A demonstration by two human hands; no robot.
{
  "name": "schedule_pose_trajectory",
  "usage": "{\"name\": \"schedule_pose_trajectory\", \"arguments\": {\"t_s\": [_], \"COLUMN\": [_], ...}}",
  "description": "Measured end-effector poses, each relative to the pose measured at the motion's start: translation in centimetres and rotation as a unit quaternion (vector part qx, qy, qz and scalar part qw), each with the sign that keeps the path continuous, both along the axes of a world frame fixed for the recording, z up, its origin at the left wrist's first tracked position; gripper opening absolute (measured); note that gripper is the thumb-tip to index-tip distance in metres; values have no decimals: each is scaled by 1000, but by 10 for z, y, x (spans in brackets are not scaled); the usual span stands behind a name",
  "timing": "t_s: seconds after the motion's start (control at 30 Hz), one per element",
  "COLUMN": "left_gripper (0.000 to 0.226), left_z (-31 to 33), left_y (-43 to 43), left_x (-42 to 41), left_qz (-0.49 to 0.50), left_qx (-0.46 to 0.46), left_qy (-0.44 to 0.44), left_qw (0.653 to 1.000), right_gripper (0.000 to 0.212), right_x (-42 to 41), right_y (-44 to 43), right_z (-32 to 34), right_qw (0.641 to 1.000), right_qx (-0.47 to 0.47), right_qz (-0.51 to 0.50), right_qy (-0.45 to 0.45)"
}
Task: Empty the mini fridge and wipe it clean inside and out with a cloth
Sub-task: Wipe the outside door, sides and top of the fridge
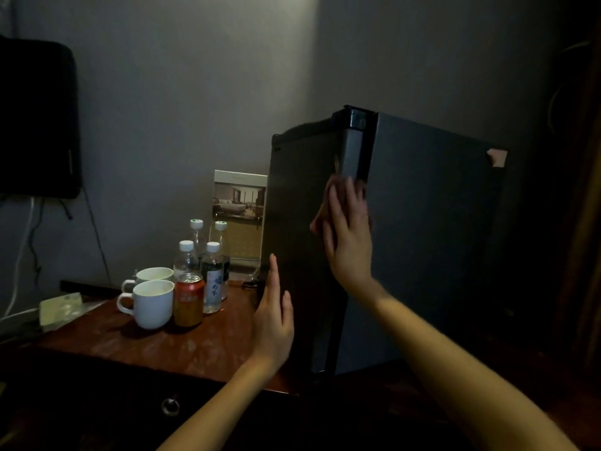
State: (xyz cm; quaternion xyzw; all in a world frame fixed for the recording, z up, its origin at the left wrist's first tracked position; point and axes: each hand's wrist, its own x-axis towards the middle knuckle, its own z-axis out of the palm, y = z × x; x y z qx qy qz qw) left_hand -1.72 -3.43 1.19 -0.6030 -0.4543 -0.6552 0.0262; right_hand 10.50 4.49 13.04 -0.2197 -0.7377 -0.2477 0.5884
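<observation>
Nearest you, the drawer knob [170, 406] sits below the desk [201, 346] edge; ignore it.

Your left hand [274, 320] is flat with straight fingers and grasps nothing. It is at the low left side wall of the mini fridge [432, 239]; I can't tell whether it touches. Use it as a brace so the box doesn't skate on the desk.

The fridge stands on the right part of the desk, corner toward you, door closed.

Higher up, your right hand [349, 242] presses the cloth [338, 190] against the front left corner, where the side wall meets the door edge. The fingers are spread and straight, not clenched, with the cloth pinned under the palm.

This looks like the outside wipe. Work the seam in long vertical passes, top hinge down to the base, then cover the side panel in overlapping strokes. Fold the cloth to a fresh face when it drags (the dim light hides streaks, so go slow).

To the left and further back, the mugs [151, 302], can [188, 299] and bottles [213, 275] are clustered just beside the fridge; mind your left elbow. A brochure stand [239, 209] is farthest, against the wall.
</observation>
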Motion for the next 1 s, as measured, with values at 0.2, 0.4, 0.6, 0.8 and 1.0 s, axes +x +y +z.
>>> {"name": "schedule_pose_trajectory", "arguments": {"t_s": [0.2, 0.4, 0.6, 0.8, 1.0], "left_gripper": [62, 62, 60, 58, 57], "left_z": [-33, -34, -17, -11, -10], "left_y": [13, 8, 13, 18, 26], "left_x": [11, 19, 15, 16, 20], "left_qz": [15, 2, 9, 0, -11], "left_qx": [-110, -134, -124, -126, -135], "left_qy": [-106, -118, -135, -122, -125], "left_qw": [988, 984, 983, 985, 983], "right_gripper": [32, 33, 45, 53, 40], "right_x": [29, 26, 15, 4, -4], "right_y": [-3, -3, 0, -9, -11], "right_z": [-135, -109, 12, 134, 152], "right_qw": [875, 734, 838, 897, 934], "right_qx": [82, 124, 159, 144, 170], "right_qz": [-113, -133, -119, -215, -219], "right_qy": [-464, -654, -507, -359, -227]}}
